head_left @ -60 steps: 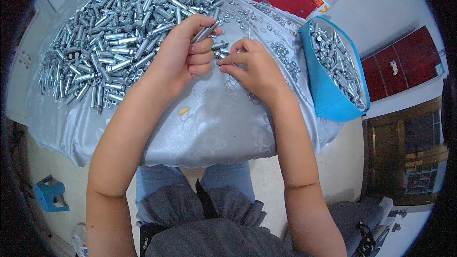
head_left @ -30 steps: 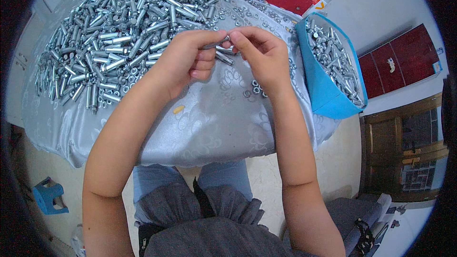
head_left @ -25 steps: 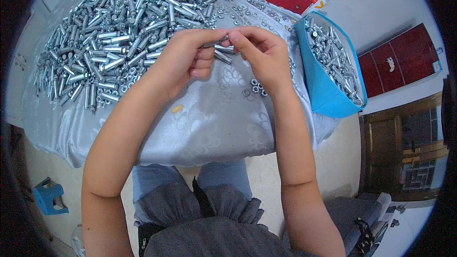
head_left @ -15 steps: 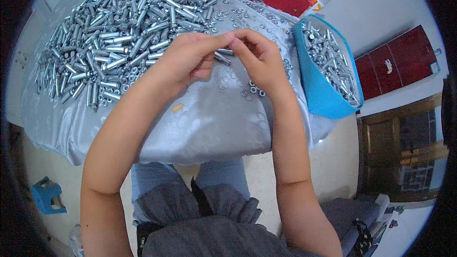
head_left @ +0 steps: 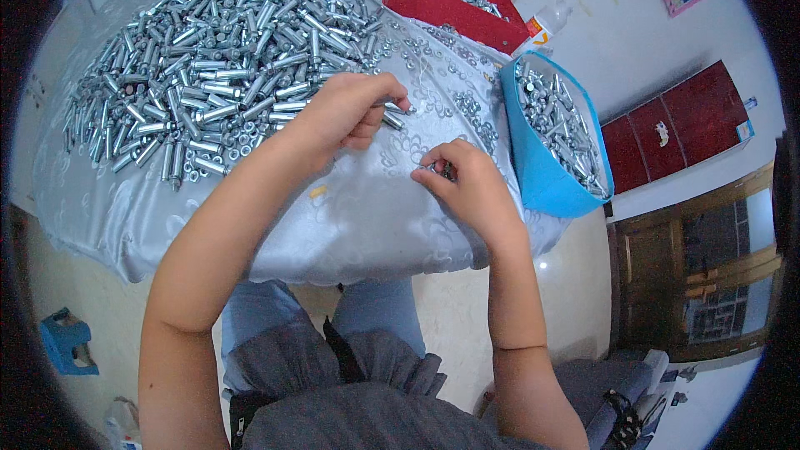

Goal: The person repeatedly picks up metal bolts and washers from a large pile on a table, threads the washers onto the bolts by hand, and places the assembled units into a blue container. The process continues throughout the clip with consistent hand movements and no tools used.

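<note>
My left hand [head_left: 346,112] is closed over the right edge of a big heap of silver anchor bolts [head_left: 242,58]. Thumb and forefinger press together, and the ends of anchor bolts [head_left: 393,120] stick out beside the curled fingers. My right hand [head_left: 467,179] is lower and to the right, with its fingertips closed on the small nuts [head_left: 447,170] lying on the cloth. Those fingers partly hide the nuts, so how many they hold does not show. Washers and nuts [head_left: 473,110] lie scattered beyond this hand.
A blue fabric bin [head_left: 533,162] full of bolts stands at the right table edge. Behind it are a red box [head_left: 467,12] with more bolts and a plastic bottle [head_left: 552,18]. A small yellow piece [head_left: 317,192] lies on the silvery tablecloth [head_left: 367,242].
My hands were together at the fingertips and have parted. The right hand has come down and right onto the nuts, while the left stays near the heap. The view has shifted slightly.
</note>
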### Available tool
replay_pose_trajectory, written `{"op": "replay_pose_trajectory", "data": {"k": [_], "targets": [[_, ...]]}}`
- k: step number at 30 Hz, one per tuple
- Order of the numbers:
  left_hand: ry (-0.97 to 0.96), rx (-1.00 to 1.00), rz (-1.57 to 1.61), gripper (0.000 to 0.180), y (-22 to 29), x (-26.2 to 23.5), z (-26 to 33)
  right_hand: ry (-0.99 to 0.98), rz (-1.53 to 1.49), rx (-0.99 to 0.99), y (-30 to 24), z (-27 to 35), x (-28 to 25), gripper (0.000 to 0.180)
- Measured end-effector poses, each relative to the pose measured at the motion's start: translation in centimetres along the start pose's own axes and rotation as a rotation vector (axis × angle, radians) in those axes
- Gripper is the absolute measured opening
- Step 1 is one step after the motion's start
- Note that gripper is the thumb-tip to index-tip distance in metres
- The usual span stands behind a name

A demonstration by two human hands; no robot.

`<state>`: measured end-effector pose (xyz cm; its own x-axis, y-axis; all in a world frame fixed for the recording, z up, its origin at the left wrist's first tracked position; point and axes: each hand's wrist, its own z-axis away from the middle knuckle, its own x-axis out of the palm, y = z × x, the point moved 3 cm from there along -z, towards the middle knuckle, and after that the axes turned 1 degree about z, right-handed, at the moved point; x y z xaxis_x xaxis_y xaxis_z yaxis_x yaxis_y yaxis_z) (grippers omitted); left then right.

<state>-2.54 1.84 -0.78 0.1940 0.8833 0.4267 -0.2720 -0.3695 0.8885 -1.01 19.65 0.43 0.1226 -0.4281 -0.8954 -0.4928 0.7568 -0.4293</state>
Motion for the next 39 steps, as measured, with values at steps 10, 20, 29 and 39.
{"op": "replay_pose_trajectory", "data": {"k": [10,20,29,39], "targets": [[0.130,0.102,-0.197,0.018,0.4,-0.5,-0.4,0.281,-0.491,-0.239,-0.6,-5.7,-1.6,0.013],[0.195,0.162,-0.321,0.029,0.2,-0.9,-0.5,0.170,-0.881,-0.132,-0.6,-6.5,1.5,0.018],[0.406,0.254,-0.299,0.031,-1.1,-1.8,-1.4,0.214,-0.851,-0.192,-1.2,-6.2,1.1,0.017],[0.417,0.252,-0.359,0.030,-1.0,-1.6,-1.4,0.108,-0.834,-0.061,-0.3,-6.1,0.5,0.015]]}}
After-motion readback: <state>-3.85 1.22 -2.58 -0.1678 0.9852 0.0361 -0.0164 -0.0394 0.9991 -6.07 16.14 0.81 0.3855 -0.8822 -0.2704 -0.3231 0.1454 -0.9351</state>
